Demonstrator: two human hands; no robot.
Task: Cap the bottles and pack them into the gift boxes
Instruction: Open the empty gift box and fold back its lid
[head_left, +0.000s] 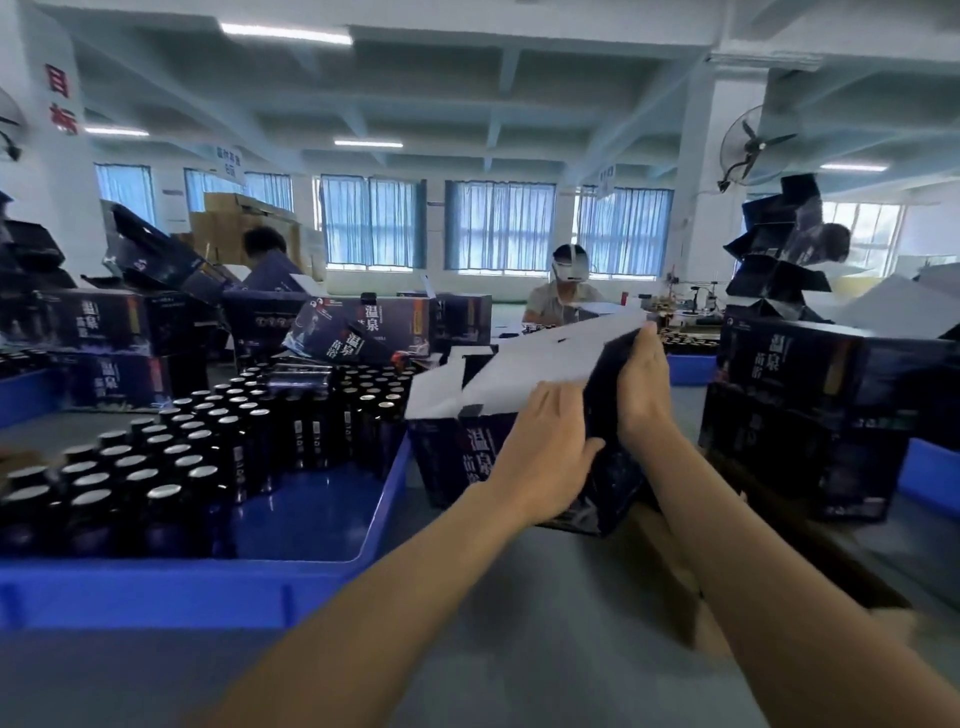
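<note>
At a factory packing counter (545, 613), a worker held a dark gift box (470, 457) just above the surface, its white inner flaps (535, 364) standing open and tilted away. The left hand (545, 452) gripped the near top edge, fingers laid over the flap and thumb on the dark panel. The right hand (641, 387) closed its fingers round the raised dark side panel.

No bottle could be seen inside the box, which appeared to be at the opening stage, with filling and closing left to do. Just beside it on the left, a blue crate (208, 582) held rows of dark, silver-topped bottles (171, 462). Whether those tops were finished caps could not be told. About half the crate floor lay bare.

Printed boxes stood stacked at the right (810, 415) and at the far left (104, 338), suggesting much of the run was done. The crate wall touched or nearly touched the held box, and the right-hand stack stood near. Open room lay mainly on the grey counter toward the worker. Across the counter sat another worker (563, 296) in a headset.
</note>
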